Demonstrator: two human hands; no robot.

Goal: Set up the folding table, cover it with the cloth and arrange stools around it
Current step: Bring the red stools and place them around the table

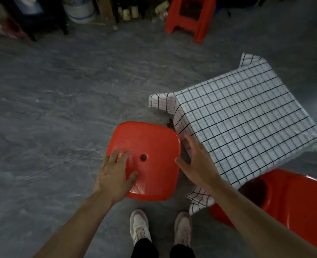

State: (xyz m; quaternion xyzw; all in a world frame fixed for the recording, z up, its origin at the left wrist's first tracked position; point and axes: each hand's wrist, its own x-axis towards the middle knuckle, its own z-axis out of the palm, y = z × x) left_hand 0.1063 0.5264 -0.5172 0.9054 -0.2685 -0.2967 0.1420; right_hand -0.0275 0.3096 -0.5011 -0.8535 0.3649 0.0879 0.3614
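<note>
Step in hand: stool placing looks under way; the worktop [247, 123] is already standing at 3 o'clock and wearing its checked cloth [237, 116].
Left grip: left hand [115, 172] is lying flat on the seat of the near stool [146, 146], fingers spread and straight, curling round nothing.
Right grip: right hand [195, 162] is hovering at the seat's 3 o'clock rim, fingers loose and open; whether the thumb is touching the rim, I cannot tell.
Stool position: sitting just beside the worktop's 9 o'clock corner, directly ahead of the person's shoes [161, 228].
Other stools: second stool [291, 198] at 4 o'clock, tucked against the worktop's near edge; far stool [189, 17] at 12 o'clock, well apart by the clutter.
Risk, cloth: hanging corner [161, 103] is draping near the stool; pushing the seat toward 3 o'clock could be catching it and dragging the cloth askew.
Risk, worktop: a hard shove could be knocking a folding leg; legs are hidden under the cloth.
Risk, feet: the lower cloth corner [200, 200] is dangling near the right shoe, a likely snag.
Open room: bare floor [51, 108] is stretching wide from 8 to 11 o'clock; tight only at 3 o'clock.
</note>
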